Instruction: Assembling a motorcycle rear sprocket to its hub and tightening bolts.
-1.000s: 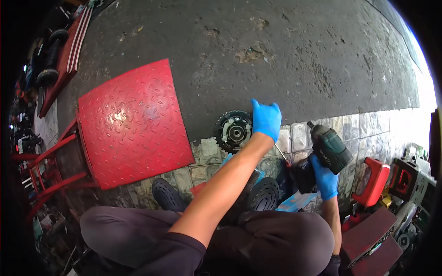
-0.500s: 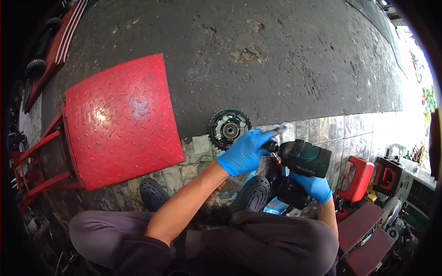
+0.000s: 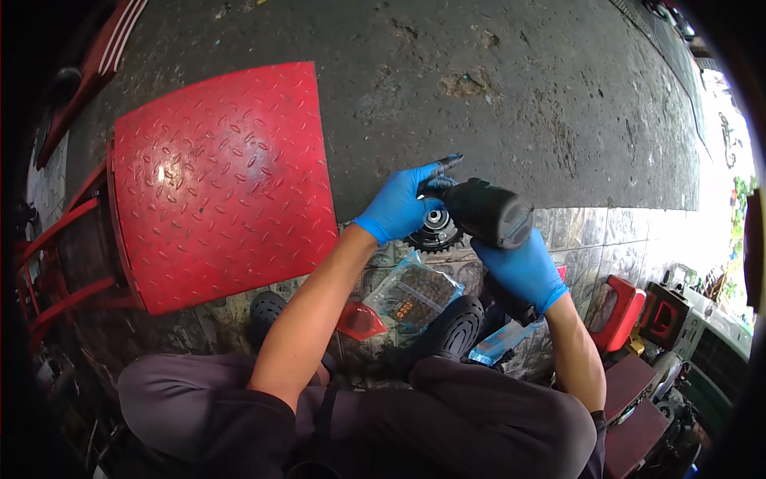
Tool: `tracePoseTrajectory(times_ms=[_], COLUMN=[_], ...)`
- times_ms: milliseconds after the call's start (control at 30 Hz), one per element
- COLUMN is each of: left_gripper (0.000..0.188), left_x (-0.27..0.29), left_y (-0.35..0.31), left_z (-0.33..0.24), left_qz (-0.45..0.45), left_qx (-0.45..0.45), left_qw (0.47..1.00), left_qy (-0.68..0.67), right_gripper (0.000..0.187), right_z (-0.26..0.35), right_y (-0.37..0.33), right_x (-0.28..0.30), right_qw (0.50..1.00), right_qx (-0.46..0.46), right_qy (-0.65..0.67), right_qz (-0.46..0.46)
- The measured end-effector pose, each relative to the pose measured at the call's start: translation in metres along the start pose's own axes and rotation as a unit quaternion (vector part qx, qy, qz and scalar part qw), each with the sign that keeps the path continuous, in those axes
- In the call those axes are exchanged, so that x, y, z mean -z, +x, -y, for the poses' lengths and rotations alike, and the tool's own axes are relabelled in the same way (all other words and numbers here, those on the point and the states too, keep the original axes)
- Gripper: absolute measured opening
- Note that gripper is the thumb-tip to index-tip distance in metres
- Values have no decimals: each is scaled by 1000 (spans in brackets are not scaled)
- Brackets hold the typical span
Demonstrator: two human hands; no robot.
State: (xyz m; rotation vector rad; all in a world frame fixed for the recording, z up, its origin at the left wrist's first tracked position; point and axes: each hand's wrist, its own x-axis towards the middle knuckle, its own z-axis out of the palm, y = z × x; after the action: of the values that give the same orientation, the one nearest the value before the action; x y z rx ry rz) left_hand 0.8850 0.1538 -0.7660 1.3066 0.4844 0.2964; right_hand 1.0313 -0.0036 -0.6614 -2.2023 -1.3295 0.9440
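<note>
My right hand [image 3: 523, 271], in a blue glove, is wrapped round the grip of a dark cordless impact wrench [image 3: 487, 214], whose nose points left. My gloved left hand [image 3: 403, 203] reaches over a toothed sprocket on a hub [image 3: 439, 238] and closes at the wrench's nose. Its fingertips look black with grease, and one finger stretches out past the nose. The sprocket lies flat on the paving below both hands, its far part hidden by the left hand and the wrench. The nose's tip is hidden by the left fingers.
A red diamond-plate ramp [image 3: 227, 184] stands to the left. Near my shoe [image 3: 451, 331] lie a clear plastic bag [image 3: 415, 291], a red packet [image 3: 361, 321] and a blue packet [image 3: 499, 343]. A red case [image 3: 618, 313] and maroon boxes [image 3: 638, 423] sit at the right.
The wrench has swung up and left over the sprocket, its nose still by my left hand. My left hand has moved slightly up and left. The plastic bag and red packet are now uncovered.
</note>
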Motion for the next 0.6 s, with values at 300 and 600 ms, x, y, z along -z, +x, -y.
tracePoseTrajectory(times_ms=[300, 600], left_gripper=[49, 49], left_x=[36, 9], left_y=[-13, -25], left_z=[33, 47], left_qz=[-94, -119], left_qx=[44, 208], left_qw=[987, 931], left_qy=[121, 276], right_gripper=[19, 24], right_z=[31, 28], right_y=[21, 7], right_x=[2, -10], right_qw=[987, 997], right_qx=[33, 43], right_qy=[-147, -54], right_qz=[63, 17])
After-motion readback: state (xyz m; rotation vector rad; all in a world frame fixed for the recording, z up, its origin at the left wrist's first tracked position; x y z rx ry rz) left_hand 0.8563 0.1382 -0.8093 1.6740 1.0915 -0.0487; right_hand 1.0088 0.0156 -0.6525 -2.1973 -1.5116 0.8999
